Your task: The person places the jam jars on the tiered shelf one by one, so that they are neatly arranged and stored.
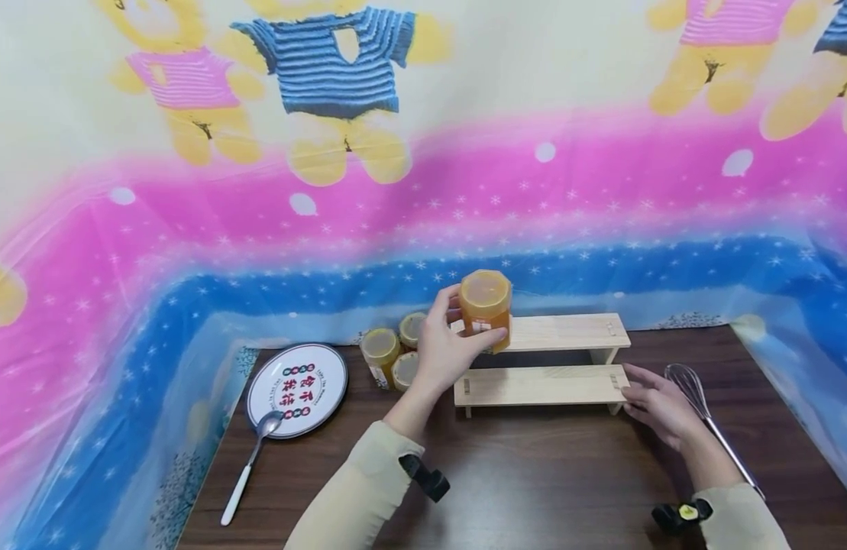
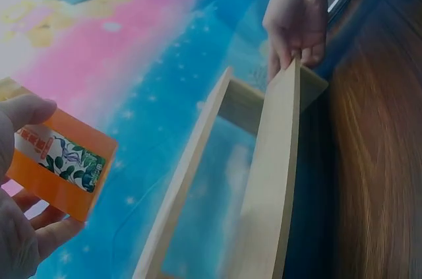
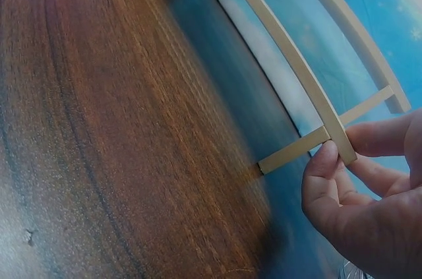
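Note:
My left hand [image 1: 442, 347] grips an octagonal jar [image 1: 486, 299] with amber contents and a yellowish lid, holding it up over the left part of a two-step wooden rack [image 1: 543, 386]. A leafy printed label shows on the jar [image 2: 72, 160] in the left wrist view. At the rack's right end, my right hand [image 1: 660, 405] pinches the tip of the lower board between thumb and fingers. The right wrist view shows that hand [image 3: 376, 206] close up, with the thumb beside the board end [image 3: 344, 147]. Behind my left hand, the upper board is partly hidden.
Several similar jars [image 1: 380, 348] cluster left of the rack, partly behind my left wrist. A white plate [image 1: 265, 389] with red lettering lies farther left, with a spoon [image 1: 240, 489] leaning on its rim. A whisk [image 1: 722, 439] lies right of my right hand. Printed cloth [image 1: 464, 191] rises behind the table.

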Motion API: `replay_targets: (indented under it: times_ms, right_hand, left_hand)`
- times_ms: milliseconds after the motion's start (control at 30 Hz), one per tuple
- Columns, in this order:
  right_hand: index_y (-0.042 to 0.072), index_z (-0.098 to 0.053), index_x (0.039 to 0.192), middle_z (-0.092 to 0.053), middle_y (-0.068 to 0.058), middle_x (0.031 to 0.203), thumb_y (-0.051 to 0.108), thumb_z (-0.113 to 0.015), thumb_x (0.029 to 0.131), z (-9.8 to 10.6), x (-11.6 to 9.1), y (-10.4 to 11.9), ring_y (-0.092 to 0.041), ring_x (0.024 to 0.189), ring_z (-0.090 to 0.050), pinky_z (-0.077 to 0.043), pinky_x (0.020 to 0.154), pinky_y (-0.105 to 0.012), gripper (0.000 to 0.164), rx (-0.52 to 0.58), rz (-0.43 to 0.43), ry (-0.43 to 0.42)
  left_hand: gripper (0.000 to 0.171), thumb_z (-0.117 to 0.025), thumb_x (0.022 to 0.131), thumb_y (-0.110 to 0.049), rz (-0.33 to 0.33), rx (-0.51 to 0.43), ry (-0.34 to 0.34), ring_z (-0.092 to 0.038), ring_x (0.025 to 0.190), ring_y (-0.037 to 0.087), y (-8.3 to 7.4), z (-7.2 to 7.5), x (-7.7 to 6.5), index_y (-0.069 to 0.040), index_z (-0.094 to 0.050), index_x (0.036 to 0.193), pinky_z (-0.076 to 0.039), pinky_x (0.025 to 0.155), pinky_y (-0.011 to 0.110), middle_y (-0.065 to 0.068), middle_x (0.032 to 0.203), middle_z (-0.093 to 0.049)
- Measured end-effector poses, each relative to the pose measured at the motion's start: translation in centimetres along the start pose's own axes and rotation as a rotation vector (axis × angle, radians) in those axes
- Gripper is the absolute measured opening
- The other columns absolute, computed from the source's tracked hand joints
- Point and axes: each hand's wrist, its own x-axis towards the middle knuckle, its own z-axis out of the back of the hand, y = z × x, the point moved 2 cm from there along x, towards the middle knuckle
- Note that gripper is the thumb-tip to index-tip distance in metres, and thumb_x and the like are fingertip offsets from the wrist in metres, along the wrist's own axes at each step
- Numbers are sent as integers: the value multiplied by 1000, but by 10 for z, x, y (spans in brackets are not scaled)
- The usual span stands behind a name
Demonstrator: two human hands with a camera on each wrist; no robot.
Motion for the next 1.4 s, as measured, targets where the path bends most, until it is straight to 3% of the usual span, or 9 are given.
replay_targets:
  times_ms: [300,767,1033,1400]
  right_hand:
    - [-3,-14,163,-41,-34,147,7,-53,106,0,1,0,-7,99,-63,-57,86,-29,70,12,14,0]
    - [-4,-15,163,-54,-21,133,6,-54,105,1,-1,1,-8,97,-64,-57,85,-29,71,25,3,-11]
    - [-2,-15,164,-41,-33,148,7,-53,106,0,1,0,-7,98,-64,-57,86,-29,70,20,-5,-14]
    - [0,-15,164,-36,-35,152,8,-50,107,0,1,0,-7,100,-62,-57,86,-29,68,4,-17,-25]
  left_hand:
    - [79,-95,76,-35,44,35,25,-61,113,12,-3,-47,10,-30,-54,143,-57,86,38,-8,125,-61]
    - [79,-96,76,-34,38,28,58,-63,112,11,-4,-110,24,-28,-54,143,-56,86,31,-8,124,-62]
    - [79,-95,76,-36,52,53,45,-63,111,8,1,-135,28,-27,-54,143,-55,88,30,-7,125,-62]
    - [80,-94,78,-38,81,95,32,-64,112,9,15,-154,26,-29,-51,145,-55,89,32,-8,129,-62]
